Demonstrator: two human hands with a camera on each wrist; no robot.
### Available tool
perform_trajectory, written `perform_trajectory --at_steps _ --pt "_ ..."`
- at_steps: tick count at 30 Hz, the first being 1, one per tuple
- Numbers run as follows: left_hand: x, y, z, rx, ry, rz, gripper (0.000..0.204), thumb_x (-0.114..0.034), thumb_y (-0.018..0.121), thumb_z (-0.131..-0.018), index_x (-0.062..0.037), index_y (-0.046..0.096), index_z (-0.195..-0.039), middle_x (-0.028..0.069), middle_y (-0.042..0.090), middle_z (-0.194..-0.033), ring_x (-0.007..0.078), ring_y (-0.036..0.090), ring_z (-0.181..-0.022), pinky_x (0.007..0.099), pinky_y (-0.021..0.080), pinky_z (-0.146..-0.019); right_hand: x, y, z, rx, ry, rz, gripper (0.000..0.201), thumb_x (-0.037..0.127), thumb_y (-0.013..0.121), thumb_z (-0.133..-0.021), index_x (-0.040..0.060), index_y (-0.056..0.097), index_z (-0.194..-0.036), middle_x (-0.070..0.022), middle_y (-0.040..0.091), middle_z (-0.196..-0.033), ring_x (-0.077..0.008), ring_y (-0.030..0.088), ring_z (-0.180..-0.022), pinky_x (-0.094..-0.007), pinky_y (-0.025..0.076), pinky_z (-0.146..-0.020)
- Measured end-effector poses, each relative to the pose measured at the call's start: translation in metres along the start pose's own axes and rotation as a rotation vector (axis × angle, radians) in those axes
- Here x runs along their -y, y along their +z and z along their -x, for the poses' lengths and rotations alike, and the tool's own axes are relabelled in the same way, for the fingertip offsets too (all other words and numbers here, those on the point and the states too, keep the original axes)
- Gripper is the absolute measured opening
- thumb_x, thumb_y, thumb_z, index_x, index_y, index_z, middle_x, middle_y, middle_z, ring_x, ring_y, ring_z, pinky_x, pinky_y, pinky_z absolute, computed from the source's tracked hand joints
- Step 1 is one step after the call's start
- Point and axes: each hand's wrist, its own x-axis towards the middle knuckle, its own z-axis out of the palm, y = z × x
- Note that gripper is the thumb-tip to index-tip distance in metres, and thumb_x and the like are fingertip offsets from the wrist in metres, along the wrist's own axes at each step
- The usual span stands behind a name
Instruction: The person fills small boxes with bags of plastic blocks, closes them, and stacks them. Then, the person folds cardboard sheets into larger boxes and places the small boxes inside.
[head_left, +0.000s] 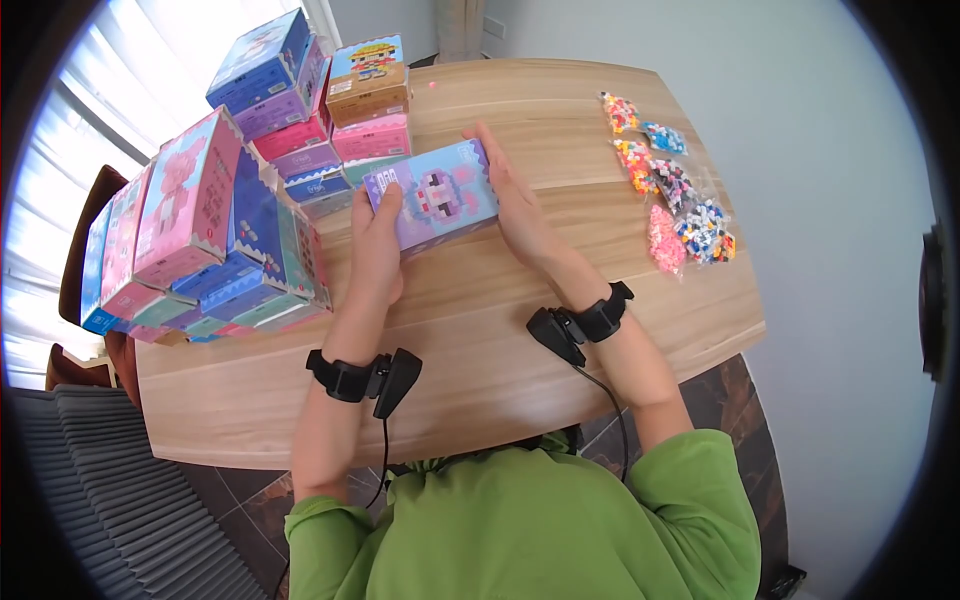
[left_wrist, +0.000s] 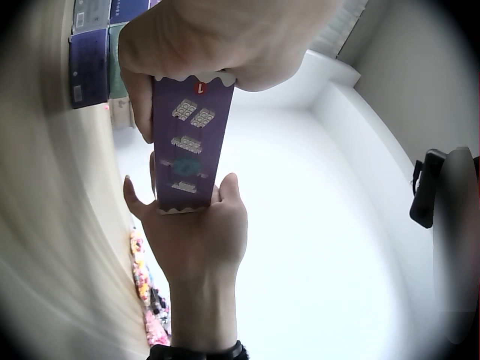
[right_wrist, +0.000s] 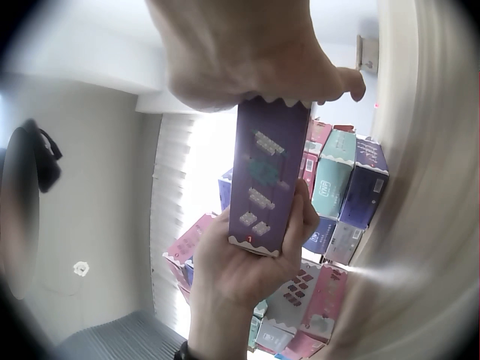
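Note:
A purple and light-blue toy-brick box (head_left: 445,195), with a pixel-style figure on its face, is held above the table between both hands. My left hand (head_left: 378,240) grips its left end, thumb lying on the printed face. Against the opposite end rests the palm of my right hand (head_left: 515,205), its fingers reaching out past the box's far edge. The box's purple side panel (left_wrist: 191,142), printed with white brick pieces, shows in the left wrist view. In the right wrist view, the left hand (right_wrist: 244,266) cups the box's lower end and the right hand (right_wrist: 247,60) covers the upper end.
Stacked toy boxes (head_left: 190,200) in pink, blue and purple crowd the table's left side, with a brown box (head_left: 368,80) on the back stack. Several clear bags of colourful small bricks (head_left: 668,185) lie at the right of the wooden table (head_left: 480,340).

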Motion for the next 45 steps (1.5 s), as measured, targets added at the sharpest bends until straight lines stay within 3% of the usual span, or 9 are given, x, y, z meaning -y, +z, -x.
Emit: perform_trajectory --at_steps 10,13,16,19,22,26,29,35,45 --pt "0.007 0.006 0.009 -0.023 0.025 0.167 0.036 -0.028 0.044 -0.091 -0.0061 0.037 -0.118 0.0071 0.053 -0.106 0.0199 0.056 -0.094 0.0336 0.047 -0.076 0.014 0.001 0.011 -0.001 0.101 0.329 0.049 0.032 0.038 -0.093 -0.0004 0.036 -0.130 -0.0161 0.056 -0.110 -0.0240 0.054 -0.104 -0.0288 0.040 -0.088" --pt "0.017 -0.019 0.004 0.167 -0.006 -0.187 0.036 -0.031 0.046 -0.090 -0.0040 0.042 -0.112 0.0100 0.054 -0.106 0.0241 0.057 -0.090 0.0354 0.047 -0.072 0.006 -0.016 -0.003 -0.046 0.318 0.163 0.041 0.027 0.045 -0.090 0.0018 0.047 -0.122 -0.0111 0.063 -0.092 -0.0203 0.063 -0.078 -0.0272 0.051 -0.066" --pt "-0.044 -0.020 0.029 0.305 -0.154 -1.594 0.041 -0.036 0.052 -0.085 -0.0046 0.048 -0.112 0.0116 0.054 -0.108 0.0254 0.058 -0.086 0.0343 0.047 -0.069 -0.005 -0.031 -0.016 -0.042 0.500 -0.188 0.036 0.025 0.049 -0.088 0.0018 0.053 -0.116 -0.0071 0.063 -0.086 -0.0133 0.063 -0.069 -0.0256 0.053 -0.055" --pt "-0.072 -0.005 0.046 0.237 -0.209 -1.608 0.039 -0.023 0.063 -0.076 -0.0029 0.050 -0.107 0.0180 0.048 -0.114 0.0336 0.048 -0.099 0.0388 0.041 -0.080 -0.021 -0.018 -0.023 0.164 0.540 -0.077 0.030 0.026 0.049 -0.088 0.0029 0.058 -0.105 -0.0061 0.062 -0.084 -0.0141 0.062 -0.069 -0.0296 0.054 -0.057" --pt "-0.058 -0.012 0.063 0.351 0.526 -1.519 0.053 -0.014 0.069 -0.068 -0.0037 0.048 -0.115 0.0171 0.042 -0.123 0.0342 0.043 -0.109 0.0402 0.038 -0.087 -0.039 0.020 -0.027 0.344 0.503 0.045 0.029 0.028 0.048 -0.089 0.0046 0.059 -0.102 -0.0073 0.063 -0.085 -0.0143 0.061 -0.063 -0.0287 0.050 -0.054" --pt "-0.035 -0.034 0.068 0.395 0.541 -1.680 0.064 -0.005 0.068 -0.062 -0.0097 0.045 -0.121 0.0148 0.035 -0.131 0.0348 0.033 -0.121 0.0442 0.038 -0.093 -0.053 0.042 -0.030 0.267 -0.120 0.312 0.032 0.030 0.043 -0.090 0.0039 0.060 -0.098 -0.0044 0.062 -0.083 -0.0092 0.056 -0.068 -0.0237 0.046 -0.058" --pt "-0.011 -0.054 0.058 0.316 0.503 -1.886 0.057 -0.005 0.062 -0.069 -0.0147 0.045 -0.123 0.0145 0.032 -0.134 0.0379 0.032 -0.121 0.0452 0.040 -0.092 -0.011 0.016 -0.050 0.218 0.223 0.647 0.029 0.027 0.045 -0.089 0.0030 0.060 -0.093 -0.0045 0.062 -0.078 -0.0101 0.055 -0.066 -0.0255 0.045 -0.059" --pt "0.015 -0.043 0.047 0.005 0.533 -2.167 0.046 -0.003 0.049 -0.079 -0.0170 0.047 -0.122 0.0239 0.043 -0.123 0.0378 0.049 -0.106 0.0367 0.054 -0.066 0.027 0.000 -0.157 -0.112 -0.060 0.409 0.036 0.031 0.054 -0.084 0.0046 0.054 -0.109 -0.0086 0.059 -0.092 -0.0150 0.054 -0.085 -0.0294 0.044 -0.070" --pt "0.015 -0.041 0.045 -0.080 0.529 -2.130 0.050 -0.004 0.052 -0.077 -0.0113 0.043 -0.126 0.0246 0.049 -0.118 0.0355 0.054 -0.101 0.0337 0.054 -0.057 -0.013 0.011 -0.231 0.210 0.160 0.357 0.037 0.026 0.063 -0.080 0.0018 0.053 -0.107 -0.0109 0.058 -0.094 -0.0160 0.058 -0.085 -0.0307 0.051 -0.070"
